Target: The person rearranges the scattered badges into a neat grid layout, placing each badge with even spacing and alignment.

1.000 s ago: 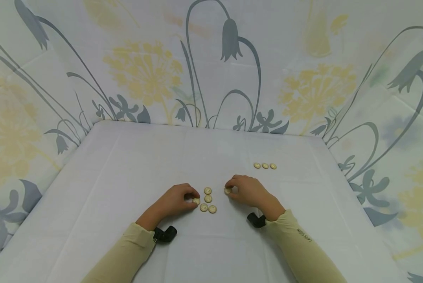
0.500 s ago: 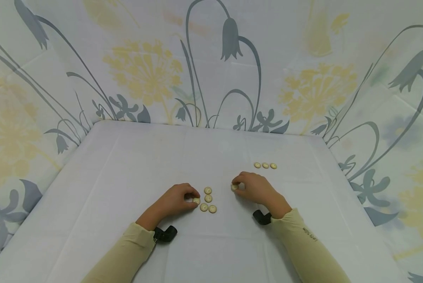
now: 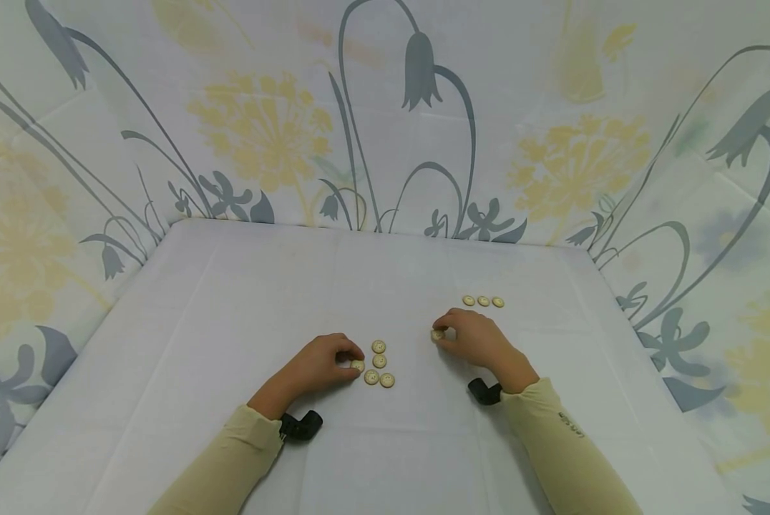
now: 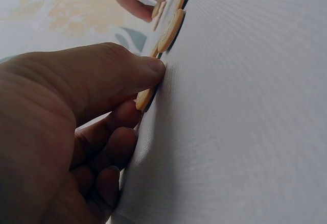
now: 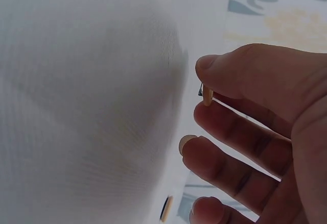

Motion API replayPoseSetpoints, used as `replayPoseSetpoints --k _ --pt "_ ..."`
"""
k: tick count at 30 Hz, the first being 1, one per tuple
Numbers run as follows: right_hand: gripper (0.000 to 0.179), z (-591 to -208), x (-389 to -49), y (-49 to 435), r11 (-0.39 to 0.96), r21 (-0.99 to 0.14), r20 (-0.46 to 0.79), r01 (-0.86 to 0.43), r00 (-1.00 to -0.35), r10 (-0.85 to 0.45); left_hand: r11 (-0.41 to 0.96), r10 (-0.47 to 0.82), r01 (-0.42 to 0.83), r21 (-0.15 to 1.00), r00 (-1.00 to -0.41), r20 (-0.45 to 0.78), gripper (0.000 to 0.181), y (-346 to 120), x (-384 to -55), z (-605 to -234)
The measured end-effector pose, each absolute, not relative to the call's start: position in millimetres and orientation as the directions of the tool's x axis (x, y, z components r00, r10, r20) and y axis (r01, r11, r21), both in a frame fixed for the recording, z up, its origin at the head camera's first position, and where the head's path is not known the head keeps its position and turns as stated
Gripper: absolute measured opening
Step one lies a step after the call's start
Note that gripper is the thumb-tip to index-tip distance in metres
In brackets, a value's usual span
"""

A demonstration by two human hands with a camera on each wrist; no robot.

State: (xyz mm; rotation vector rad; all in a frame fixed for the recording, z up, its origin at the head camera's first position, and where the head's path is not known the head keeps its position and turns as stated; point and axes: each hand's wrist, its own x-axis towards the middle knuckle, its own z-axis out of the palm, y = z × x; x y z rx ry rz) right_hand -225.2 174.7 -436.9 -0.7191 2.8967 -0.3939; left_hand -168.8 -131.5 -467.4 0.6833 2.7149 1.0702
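In the head view, my left hand (image 3: pixel 323 363) pinches a round, cream-coloured button (image 3: pixel 357 365) at the left of a small cluster on the table. Its thumb and fingertip also grip that button (image 4: pixel 144 99) in the left wrist view. Right beside it lie several like buttons: a lower pair (image 3: pixel 371 377) and two more in a column (image 3: pixel 378 347) above. Farther right, my right hand (image 3: pixel 478 340) holds another button (image 3: pixel 437 335) between thumb and fingers. The right wrist view shows that button (image 5: pixel 207 94) edge-on, its face hidden.
Behind the right hand, three buttons (image 3: pixel 483 301) lie in a row. The white-clothed table (image 3: pixel 262 286) meets a flower-patterned cloth (image 3: pixel 385 143) at its back and sides. A black wrist camera (image 3: pixel 484 391) sits below the right wrist, another (image 3: pixel 303 426) below the left.
My right hand has moved right and slightly away, carrying its button from near the cluster toward the row of three. The left hand has stayed in place.
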Motion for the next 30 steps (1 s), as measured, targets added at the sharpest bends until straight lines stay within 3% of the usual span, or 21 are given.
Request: replayPoseSetpoints --k 30 --pt "0.027 -432.8 -240.7 201.9 0.879 -0.274 -0.002 -0.391 -0.914 -0.407 0.653 0.456 0.354 0.67 -0.89 0.026 0.018 -130.3 -169.1 -467.1"
